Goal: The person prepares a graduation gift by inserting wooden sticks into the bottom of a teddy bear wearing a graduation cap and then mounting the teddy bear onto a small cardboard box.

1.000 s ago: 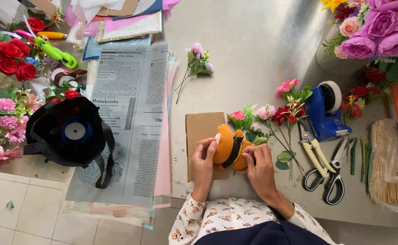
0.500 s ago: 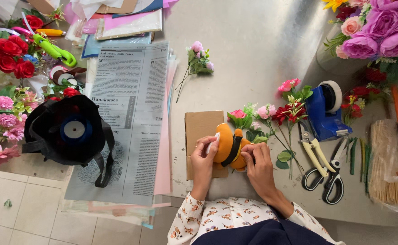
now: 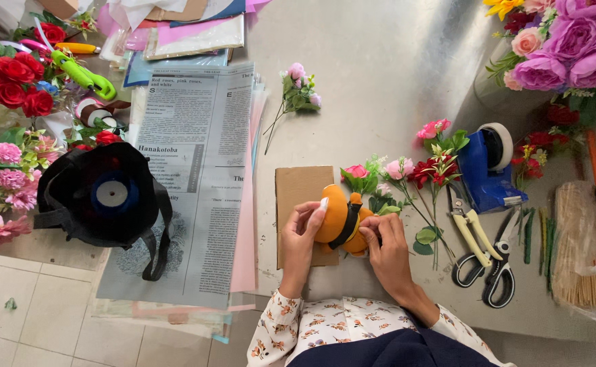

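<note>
A small orange plush toy (image 3: 339, 217) with a black band lies on a brown cardboard piece (image 3: 298, 194) on the grey table. My left hand (image 3: 301, 238) cups the toy's left side, fingers curled around it. My right hand (image 3: 385, 246) grips its right end, pinching near the band. Several artificial flower stems (image 3: 417, 177), pink and red, lie just beyond the toy to the right.
Printed newspaper-style wrapping sheets (image 3: 199, 170) and a black bag with a blue ribbon roll (image 3: 108, 197) lie left. A blue tape dispenser (image 3: 485, 166), pruners (image 3: 471, 224), black scissors (image 3: 498, 275) and bagged wooden sticks (image 3: 580, 251) sit right. Purple and red flower bunches fill the corners.
</note>
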